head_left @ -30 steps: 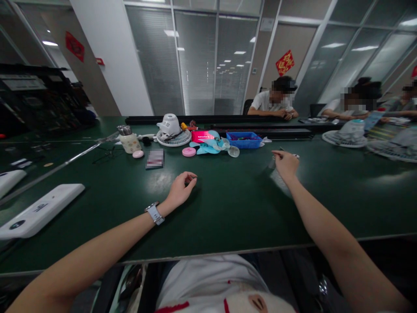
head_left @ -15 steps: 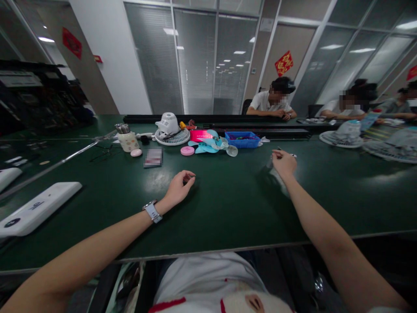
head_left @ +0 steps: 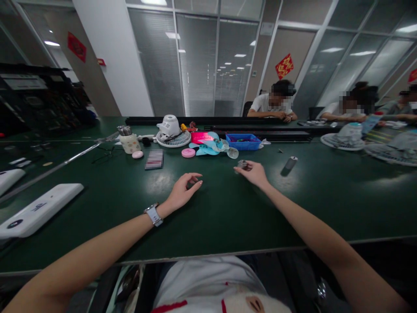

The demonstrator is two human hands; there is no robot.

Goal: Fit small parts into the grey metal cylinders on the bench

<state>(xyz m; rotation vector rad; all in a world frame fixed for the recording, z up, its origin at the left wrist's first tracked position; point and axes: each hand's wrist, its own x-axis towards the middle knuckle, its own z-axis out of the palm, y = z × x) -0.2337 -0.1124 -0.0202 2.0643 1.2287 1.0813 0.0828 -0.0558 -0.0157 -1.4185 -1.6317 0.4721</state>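
Over the middle of the green table (head_left: 215,217), my left hand (head_left: 185,191) is open, its thumb and fingers parted with nothing between them. To its right, my right hand (head_left: 256,172) pinches a small silvery metal part (head_left: 242,164) between thumb and fingers. The part looks short and rounded, but the fingers hide some of it. A grey cylinder (head_left: 289,164), like a battery, stands or leans on the table right of my right hand. A tiny dark piece (head_left: 280,151) lies behind that cylinder.
Along the back are a white fan (head_left: 171,130), light-blue fan blades (head_left: 211,145), a pink round piece (head_left: 188,152) and a blue tray (head_left: 244,142). A bottle (head_left: 130,142) stands at left, and a white device (head_left: 41,208) lies near the left edge. People sit across the table.
My right hand has moved left toward my left hand, now with the metal part in its fingers. The grey cylinder has come into plain view. My left hand has opened wider.
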